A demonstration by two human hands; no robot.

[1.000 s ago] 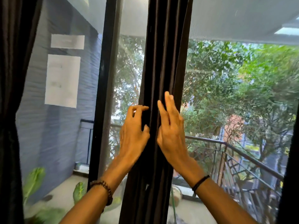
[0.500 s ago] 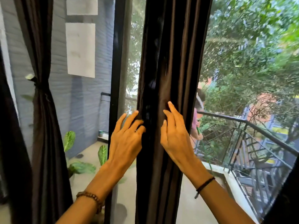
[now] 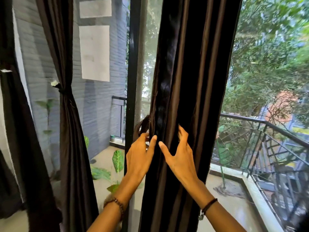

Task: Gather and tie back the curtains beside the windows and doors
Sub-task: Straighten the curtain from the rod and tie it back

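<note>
Tying is beginning at centre frame: left grip (image 3: 139,158) pinching tie loop (image 3: 141,125), right grip (image 3: 182,159) clasping curtain (image 3: 192,72) folds bunched.

At left tied curtain (image 3: 70,131) — frame (image 3: 132,64) — gathered curtain (image 3: 192,81) right.

The curtain (image 3: 192,81) runs out of my view at both top and bottom. My right hand (image 3: 180,158) curls its fingers into a fold, and the tips are buried there. My left hand (image 3: 138,158) hides its fingertips behind a dark loop (image 3: 142,126) at the curtain's edge; whether they grip it I cannot tell. The trees (image 3: 267,56) outside are smeared.
</note>
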